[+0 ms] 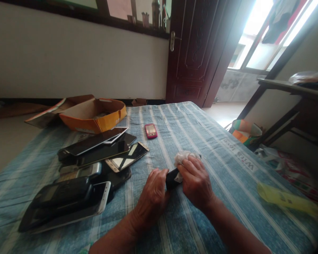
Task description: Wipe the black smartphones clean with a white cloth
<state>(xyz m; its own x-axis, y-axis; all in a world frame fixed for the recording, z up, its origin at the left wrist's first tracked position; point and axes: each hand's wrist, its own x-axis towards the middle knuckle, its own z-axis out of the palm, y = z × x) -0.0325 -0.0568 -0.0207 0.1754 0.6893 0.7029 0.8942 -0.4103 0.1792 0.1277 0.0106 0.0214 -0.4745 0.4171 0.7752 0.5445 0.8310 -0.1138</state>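
Observation:
My left hand (154, 190) is closed around the near end of a black phone (172, 179), mostly hidden by my hands. In my right hand (196, 181) is a crumpled white tissue (184, 157), pressed against the phone's far part. To the left lies a loose pile of phones, with a gold-framed phone (127, 157) nearest my left hand. A white-edged phone (103, 201) rests partly under a thick black device (60, 192). Farther off, a small pink-red phone (151, 131) lies by itself on the cloth.
An open orange cardboard box (95, 121) stands at the far left, behind the pile. Blue striped cloth (175, 123) covers the surface. On the right are a yellow plastic wrapper (286, 201), a colourful bag (245, 131) and a dark shelf (288, 86). A dark red door (193, 53) is beyond.

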